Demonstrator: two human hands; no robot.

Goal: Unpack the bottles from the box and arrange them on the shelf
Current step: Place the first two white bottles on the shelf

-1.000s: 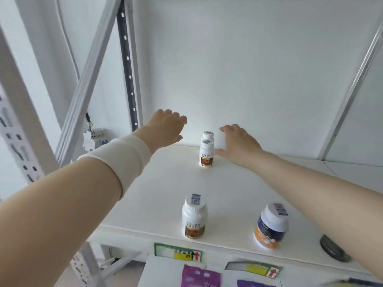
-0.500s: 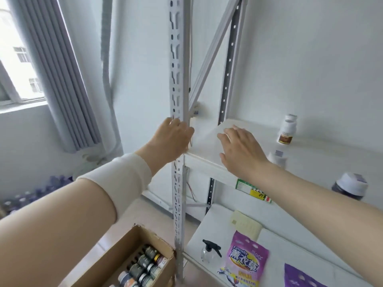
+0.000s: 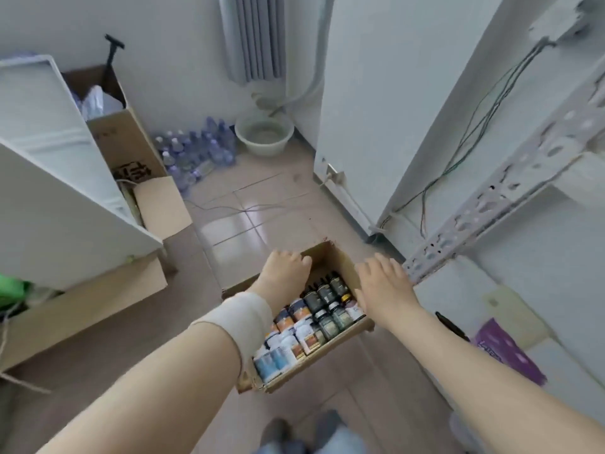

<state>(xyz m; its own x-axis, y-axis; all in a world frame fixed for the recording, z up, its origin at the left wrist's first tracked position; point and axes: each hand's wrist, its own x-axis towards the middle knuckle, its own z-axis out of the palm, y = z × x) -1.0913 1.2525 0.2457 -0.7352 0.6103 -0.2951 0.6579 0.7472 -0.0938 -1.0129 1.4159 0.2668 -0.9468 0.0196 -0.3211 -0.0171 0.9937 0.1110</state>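
Hovering over the open cardboard box on the floor, the left hand and right hand hang with fingers loose - neither holds anything. The bottles stand packed upright inside the box, just beside the shelf.
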